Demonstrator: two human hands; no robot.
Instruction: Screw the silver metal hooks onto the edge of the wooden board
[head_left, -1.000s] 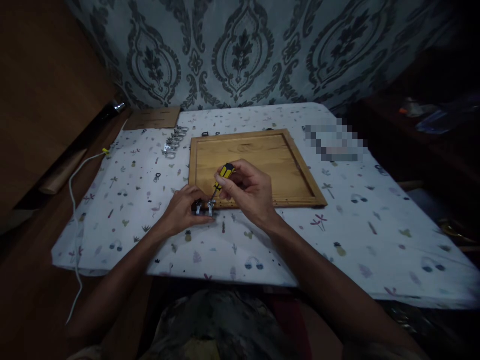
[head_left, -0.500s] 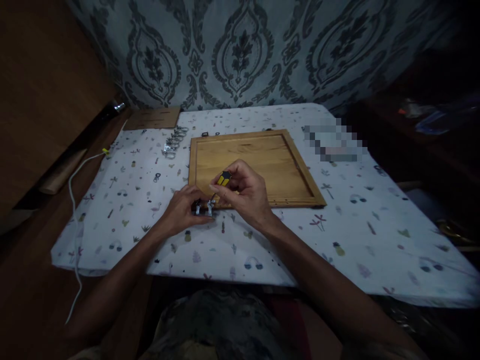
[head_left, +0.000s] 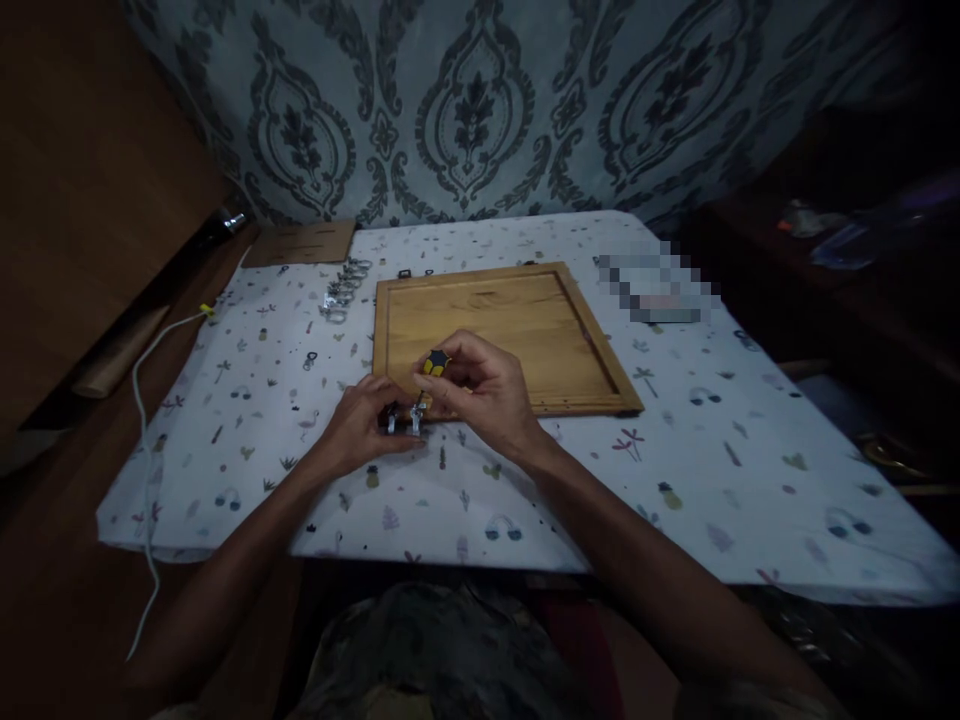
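Observation:
My right hand (head_left: 484, 395) is closed round a small yellow-and-black screwdriver (head_left: 433, 364), held nearly upright with its tip down on a small metal fitting (head_left: 405, 418) at the near edge of a wooden frame board (head_left: 517, 320). My left hand (head_left: 364, 425) pinches that metal fitting and steadies it against the board's front left part. The fitting is partly hidden by my fingers.
The board lies on a white patterned cloth (head_left: 675, 460) covering the table. A row of several metal hooks (head_left: 343, 290) lies at the back left, beside a brown cardboard piece (head_left: 300, 243). A white cable (head_left: 142, 400) runs down the left edge. Patterned wallpaper stands behind.
The screwdriver handle has tipped from leaning back to nearly upright and sunk lower in my right hand. My left hand stays on the fitting. The view shifted slightly.

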